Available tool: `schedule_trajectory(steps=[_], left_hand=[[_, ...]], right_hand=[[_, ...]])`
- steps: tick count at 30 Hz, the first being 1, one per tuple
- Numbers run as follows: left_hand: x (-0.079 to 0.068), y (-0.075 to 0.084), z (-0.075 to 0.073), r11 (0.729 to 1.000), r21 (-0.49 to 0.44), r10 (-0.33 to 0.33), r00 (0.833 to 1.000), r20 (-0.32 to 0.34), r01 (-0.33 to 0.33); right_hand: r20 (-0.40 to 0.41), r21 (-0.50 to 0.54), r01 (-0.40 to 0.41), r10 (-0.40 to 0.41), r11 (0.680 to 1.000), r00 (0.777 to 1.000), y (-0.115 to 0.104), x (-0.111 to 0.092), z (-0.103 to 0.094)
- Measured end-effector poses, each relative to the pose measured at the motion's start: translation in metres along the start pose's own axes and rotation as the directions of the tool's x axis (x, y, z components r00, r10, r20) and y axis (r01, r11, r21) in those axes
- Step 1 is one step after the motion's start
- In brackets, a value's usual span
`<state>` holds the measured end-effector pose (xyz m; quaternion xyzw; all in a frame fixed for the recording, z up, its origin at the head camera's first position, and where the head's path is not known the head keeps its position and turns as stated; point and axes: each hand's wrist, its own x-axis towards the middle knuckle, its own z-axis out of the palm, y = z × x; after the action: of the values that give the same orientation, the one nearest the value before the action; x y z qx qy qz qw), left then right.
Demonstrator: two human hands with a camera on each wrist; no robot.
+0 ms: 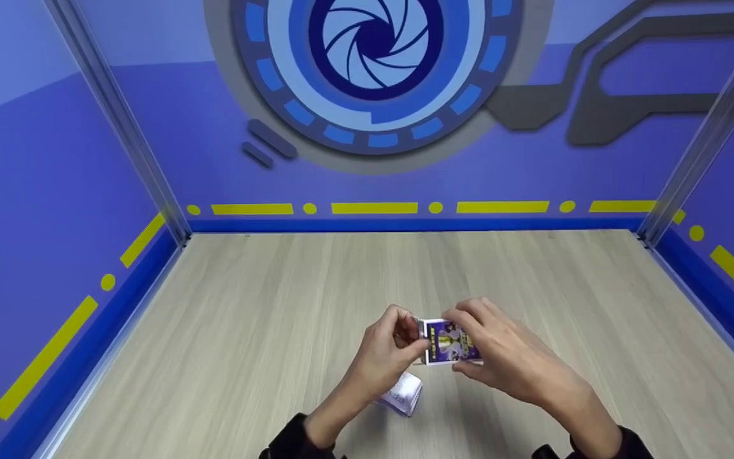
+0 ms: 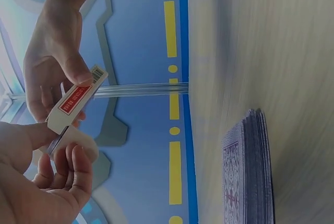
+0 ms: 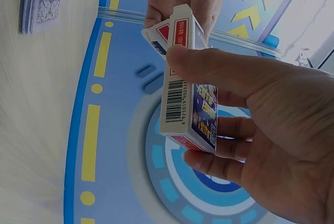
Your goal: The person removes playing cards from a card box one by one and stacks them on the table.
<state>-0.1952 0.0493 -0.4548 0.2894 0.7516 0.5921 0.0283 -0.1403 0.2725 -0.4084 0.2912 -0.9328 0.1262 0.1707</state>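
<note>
Both hands hold a small playing card box (image 1: 441, 343) above the table, its purple printed face up in the head view. My right hand (image 1: 513, 360) grips one end, with the thumb on the narrow side beside the barcode (image 3: 176, 101). At the opposite end, my left hand (image 1: 376, 357) pinches the end flap (image 3: 158, 36), which stands out from the box. Below the left hand, a squared deck of playing cards (image 1: 404, 394) lies on the table, partly hidden by that hand in the head view. Its patterned back (image 2: 232, 182) shows in the left wrist view.
The wood-grain table (image 1: 265, 306) is enclosed by blue printed panels (image 1: 150, 146) at the back and both sides. Metal corner posts (image 1: 122, 121) stand where the panels meet. Dark sleeves (image 1: 297, 438) show at the bottom of the head view.
</note>
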Motion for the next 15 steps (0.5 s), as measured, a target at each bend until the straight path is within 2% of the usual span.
schedule_trajectory(steps=[8,15], left_hand=[[0.001,0.0001,-0.0031,0.998,-0.062,-0.021,1.0,0.007,0.021],[0.0025,0.0006,-0.0092,0.997,-0.07,0.016,1.0,-0.008,-0.017]], right_hand=[[0.013,0.002,-0.018,0.018,1.0,1.0,0.0034,-0.0001,0.002],[-0.003,-0.019,-0.039,0.039,0.999,0.999,0.0082,-0.0003,0.0019]])
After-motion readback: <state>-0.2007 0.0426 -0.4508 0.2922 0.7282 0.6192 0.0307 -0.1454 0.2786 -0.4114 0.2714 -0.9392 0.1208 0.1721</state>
